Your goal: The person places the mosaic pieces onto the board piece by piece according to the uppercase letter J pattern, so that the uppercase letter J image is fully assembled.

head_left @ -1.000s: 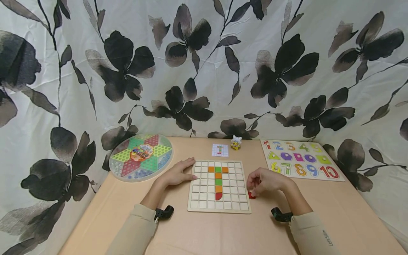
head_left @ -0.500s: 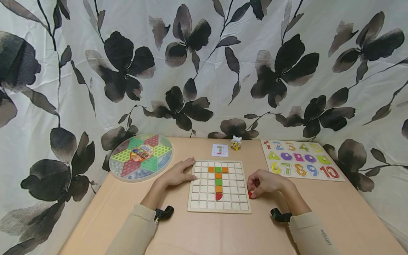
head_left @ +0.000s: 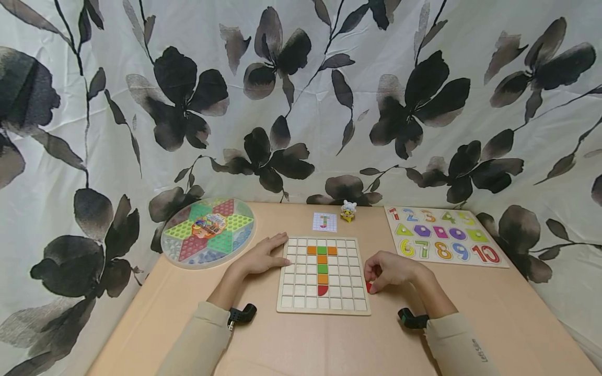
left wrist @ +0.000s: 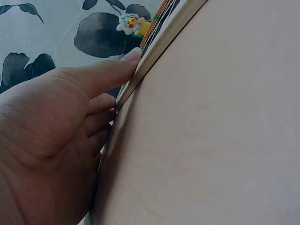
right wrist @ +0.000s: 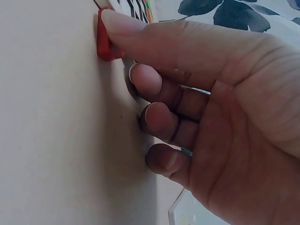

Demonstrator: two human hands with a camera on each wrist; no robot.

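Note:
A pale wooden grid board lies in the middle of the table, with square cells under white lines. Orange and green square tiles form a T on it, ending below in a red rounded tile. My left hand rests at the board's left edge; in the left wrist view its thumb touches the rim. Beside the right edge, my right hand pinches a small red block low over the table. The right thumb covers part of that block and hides the index finger; the other fingers curl loosely.
Behind the board lie a small pattern card and a toy figure. A round star-patterned game board stands at the back left. To the back right lies a number and shape puzzle board. A floral curtain hangs behind the table.
The red block has shifted slightly under my right fingers, and less of it shows now. My right forearm has edged a little to the left. The left hand stays put.

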